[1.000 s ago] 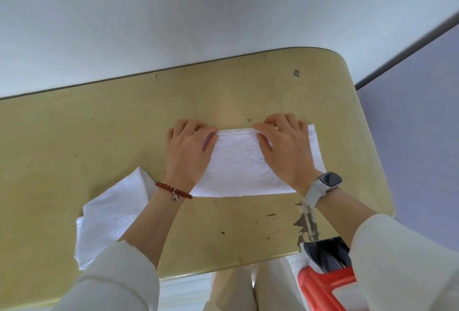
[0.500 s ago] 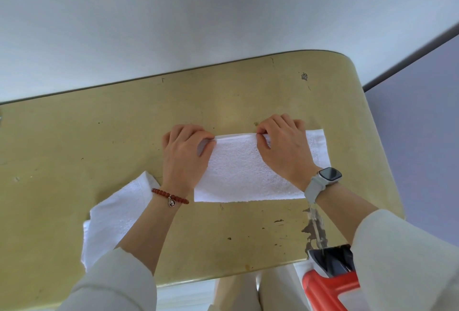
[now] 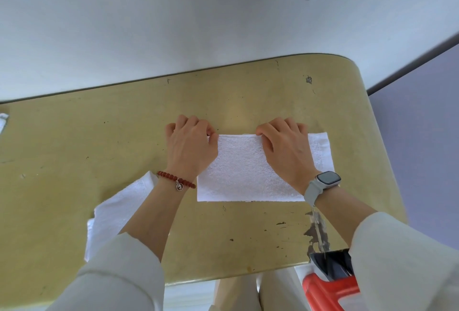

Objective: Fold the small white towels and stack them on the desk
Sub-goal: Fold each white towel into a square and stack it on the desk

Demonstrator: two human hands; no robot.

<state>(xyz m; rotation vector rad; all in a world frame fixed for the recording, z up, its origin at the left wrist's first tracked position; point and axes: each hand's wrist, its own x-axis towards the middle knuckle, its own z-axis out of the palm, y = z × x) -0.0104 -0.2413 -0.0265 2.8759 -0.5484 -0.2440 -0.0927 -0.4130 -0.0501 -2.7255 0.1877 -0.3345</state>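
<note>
We see left hand (image 3: 190,148) and right hand (image 3: 285,149) both pinching far edge of towel (image 3: 244,174) on tabletop (image 3: 99,142); second towel (image 3: 116,211) near left.

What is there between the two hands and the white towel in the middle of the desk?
Nothing visible. The left hand and the right hand both already pinch the far edge of the towel, which lies flat on the desk. Another towel lies apart, under the left forearm.
</note>
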